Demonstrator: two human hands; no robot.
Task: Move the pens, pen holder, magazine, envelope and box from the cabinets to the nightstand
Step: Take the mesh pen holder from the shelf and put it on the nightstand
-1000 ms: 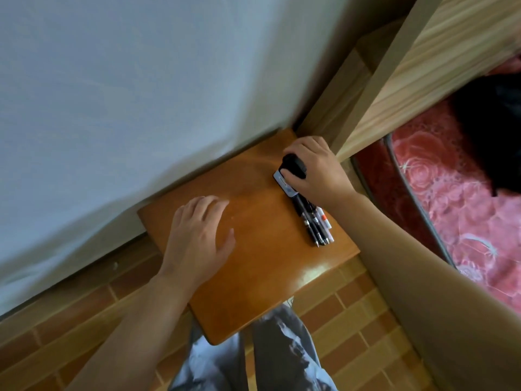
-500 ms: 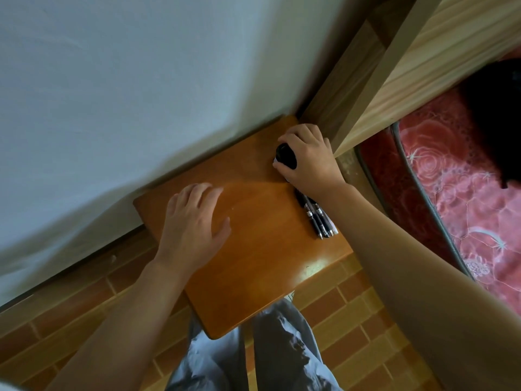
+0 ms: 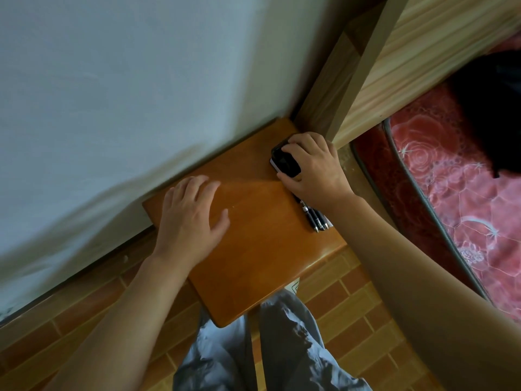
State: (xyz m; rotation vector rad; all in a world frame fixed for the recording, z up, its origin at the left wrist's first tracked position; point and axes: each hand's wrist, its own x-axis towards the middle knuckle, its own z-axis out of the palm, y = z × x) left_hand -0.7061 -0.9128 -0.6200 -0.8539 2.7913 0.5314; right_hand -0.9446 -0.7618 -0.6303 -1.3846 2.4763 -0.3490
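Note:
A black pen holder (image 3: pixel 285 162) stands at the far right corner of the orange wooden nightstand (image 3: pixel 253 249). My right hand (image 3: pixel 313 167) is wrapped around its right side, fingers curled over its rim. Several dark pens (image 3: pixel 317 218) lie flat together on the nightstand just behind my right wrist, partly hidden by it, tips toward the near edge. My left hand (image 3: pixel 191 221) rests flat on the left part of the nightstand, fingers spread, holding nothing.
A pale wall (image 3: pixel 112 94) runs along the nightstand's far side. A light wooden bed frame (image 3: pixel 394 57) and a red floral mattress (image 3: pixel 451 198) stand close on the right. Brick-patterned floor (image 3: pixel 352 300) and my grey trouser legs (image 3: pixel 253 356) lie below.
My right hand has shifted the pen holder a little toward the far right corner and turned it more upright. The pens and my left hand have stayed put.

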